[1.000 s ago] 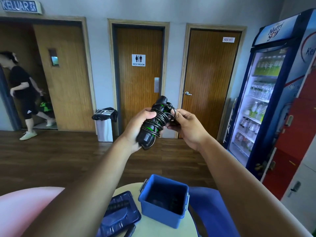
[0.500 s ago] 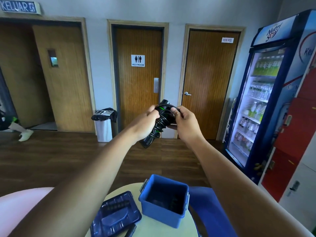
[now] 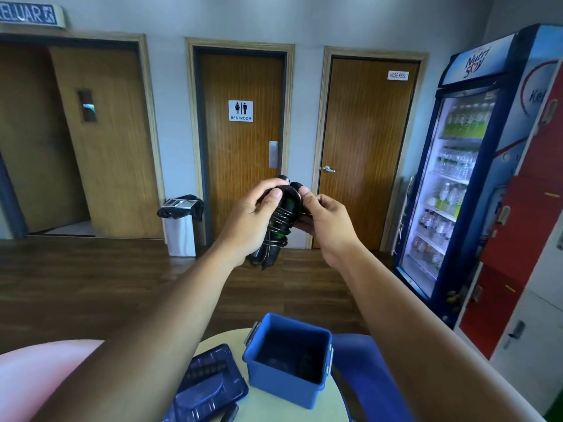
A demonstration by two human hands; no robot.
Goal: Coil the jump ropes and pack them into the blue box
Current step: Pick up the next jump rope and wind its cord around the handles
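Jump rope [image 3: 281, 217], black with green flashes, is wound into a tight bundle and held in the air between your two hands. Its thin cord wraps in several turns round the two handles, which lie side by side. The bundle tilts, upper end away from you, lower end hanging down by your left wrist.

Your left hand [image 3: 249, 220] grips the bundle from the left, fingers curled behind it and thumb pressed on the upper end. Your right hand [image 3: 326, 220] meets it from the right, fingers curled and thumb tip pinching at the upper end; whether it pinches cord or handle cannot be told.

Below your hands and between your forearms, the blue box [image 3: 283, 388] stands open on a round cream table [image 3: 274, 411]. Its inside is dark and what lies there cannot be made out. Just left of the box, under your left forearm, lies a dark blue lid [image 3: 210, 382]. Under your right forearm is a blue seat [image 3: 365, 376], and beneath your left forearm a pink rounded surface [image 3: 36, 376].

Beyond your hands is a wooden door with a restroom sign [image 3: 240, 111]. Left of your left hand a bin [image 3: 179, 226] with a black liner stands against the wall. Right of your right hand is a second wooden door [image 3: 365, 147], and farther right a lit drinks fridge [image 3: 457, 184]
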